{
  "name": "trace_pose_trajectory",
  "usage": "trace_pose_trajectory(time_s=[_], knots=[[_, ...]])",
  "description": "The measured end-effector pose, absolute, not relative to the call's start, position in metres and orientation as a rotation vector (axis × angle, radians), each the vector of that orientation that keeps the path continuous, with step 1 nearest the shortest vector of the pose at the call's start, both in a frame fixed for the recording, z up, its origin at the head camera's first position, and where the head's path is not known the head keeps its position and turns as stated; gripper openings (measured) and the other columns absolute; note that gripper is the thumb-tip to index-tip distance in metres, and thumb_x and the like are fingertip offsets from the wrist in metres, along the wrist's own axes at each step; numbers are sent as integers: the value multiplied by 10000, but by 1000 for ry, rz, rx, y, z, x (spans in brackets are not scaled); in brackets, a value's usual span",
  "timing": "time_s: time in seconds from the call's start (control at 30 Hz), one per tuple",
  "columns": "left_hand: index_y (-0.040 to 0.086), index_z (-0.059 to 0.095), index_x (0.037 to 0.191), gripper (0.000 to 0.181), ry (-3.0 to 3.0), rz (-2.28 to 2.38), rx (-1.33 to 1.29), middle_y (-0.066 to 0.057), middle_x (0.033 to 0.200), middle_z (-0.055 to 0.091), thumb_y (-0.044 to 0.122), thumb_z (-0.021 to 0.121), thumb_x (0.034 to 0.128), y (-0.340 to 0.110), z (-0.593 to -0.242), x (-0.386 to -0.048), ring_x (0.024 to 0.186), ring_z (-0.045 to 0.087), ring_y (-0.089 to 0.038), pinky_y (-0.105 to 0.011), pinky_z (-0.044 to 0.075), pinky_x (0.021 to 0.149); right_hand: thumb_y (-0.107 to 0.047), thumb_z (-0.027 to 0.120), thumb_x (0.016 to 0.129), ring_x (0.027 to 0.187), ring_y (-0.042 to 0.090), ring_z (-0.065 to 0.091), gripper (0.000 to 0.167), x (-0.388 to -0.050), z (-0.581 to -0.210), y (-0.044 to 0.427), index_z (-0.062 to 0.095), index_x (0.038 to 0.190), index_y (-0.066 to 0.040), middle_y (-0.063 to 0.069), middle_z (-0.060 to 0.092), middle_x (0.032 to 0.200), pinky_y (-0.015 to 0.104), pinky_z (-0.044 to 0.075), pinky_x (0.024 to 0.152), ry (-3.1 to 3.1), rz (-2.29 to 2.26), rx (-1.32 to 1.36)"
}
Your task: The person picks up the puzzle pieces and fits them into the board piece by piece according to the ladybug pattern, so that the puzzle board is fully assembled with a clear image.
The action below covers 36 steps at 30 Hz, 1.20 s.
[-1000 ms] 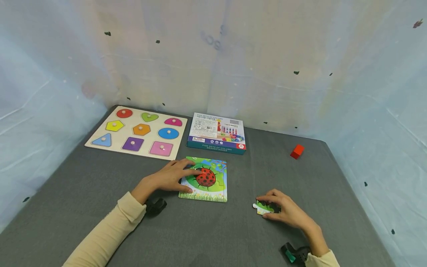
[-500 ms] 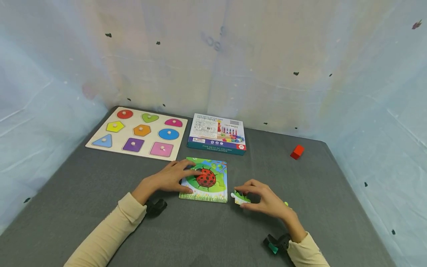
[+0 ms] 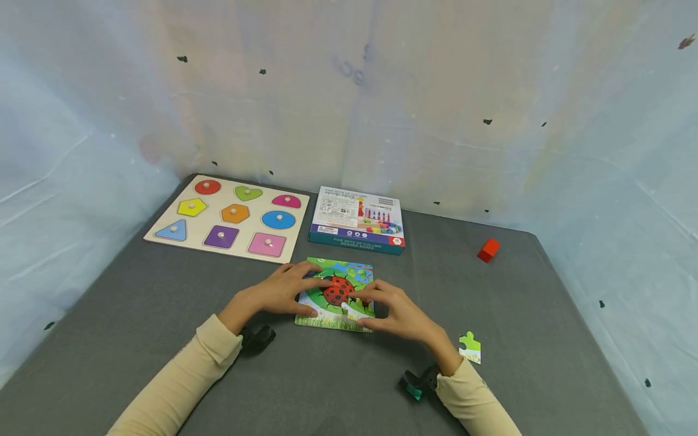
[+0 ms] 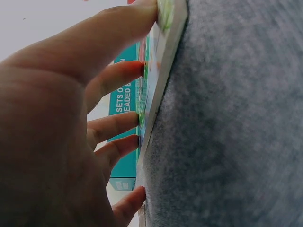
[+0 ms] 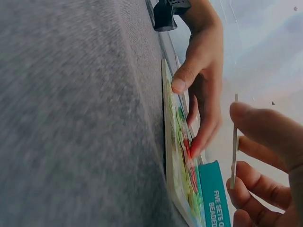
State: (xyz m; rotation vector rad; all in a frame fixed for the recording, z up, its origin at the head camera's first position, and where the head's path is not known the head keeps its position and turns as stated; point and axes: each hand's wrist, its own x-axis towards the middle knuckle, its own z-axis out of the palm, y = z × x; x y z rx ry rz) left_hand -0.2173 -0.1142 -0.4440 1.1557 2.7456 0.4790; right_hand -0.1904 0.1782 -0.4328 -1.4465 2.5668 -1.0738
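Observation:
A square ladybug jigsaw puzzle (image 3: 338,290) lies on the grey table. My left hand (image 3: 275,290) rests on its left side, fingers spread over the picture and thumb near the lower left edge. My right hand (image 3: 400,313) pinches a jigsaw piece (image 5: 235,142) between thumb and fingers. In the head view that piece is over the puzzle's lower right part, partly covered by the fingers. The right wrist view shows it raised above the puzzle, standing apart from it. Another loose green and white jigsaw piece (image 3: 471,348) lies by the right forearm.
A shape board (image 3: 243,243) with several knobbed pieces lies at the back left. Beside it is a bead set box (image 3: 357,218), just behind the puzzle. A red block (image 3: 488,249) sits at the back right. Pale sheeting (image 3: 436,91) surrounds the table's back and sides.
My right hand has carried the jigsaw piece leftward from the table's right side to over the puzzle. The loose piece has come into sight. My left hand has stayed in place.

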Motion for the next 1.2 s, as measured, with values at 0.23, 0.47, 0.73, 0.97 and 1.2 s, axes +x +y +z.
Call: trace_pose_trajectory(time_s=[0.23,0.47,0.73,0.97,1.2], knots=[[275,454,1388,661,2739,486,1150,-106,1411,367,515,658,807,-113,-442,-216,1315,312,-294,-621,207,1015,-243,712,834,855,179,525,457,-193,-430,164,597,1240,-65,58,561,1048,326,454,653,2613,-1004,-1477],[269,457,1386,655,2733,496,1150,-108,1411,369,508,658,810,-112,-441,-216,1317,308,-296,-626,206,1013,-268,707,837,914,145,519,459,-193,-434,150,598,1244,-85,30,560,1082,286,455,724,2627,-912,-1434],[278,454,1387,653,2742,478,1149,-101,1417,366,526,645,813,-114,-442,-217,1323,302,-285,-619,212,1014,-313,703,837,930,102,494,474,-194,-445,141,599,1252,-111,13,565,1055,262,428,769,2694,-797,-1534],[271,453,1389,653,2736,481,1144,-105,1420,359,520,644,816,-114,-440,-216,1324,300,-287,-623,207,1016,-318,690,848,955,124,473,476,-196,-451,138,590,1265,-112,9,544,1067,276,407,791,2713,-767,-1543],[264,453,1390,651,2733,482,1139,-108,1417,362,522,638,821,-113,-439,-215,1326,297,-294,-626,202,1018,-285,694,847,930,123,447,455,-197,-455,138,598,1254,-107,19,531,1060,281,391,768,2714,-790,-1553]])
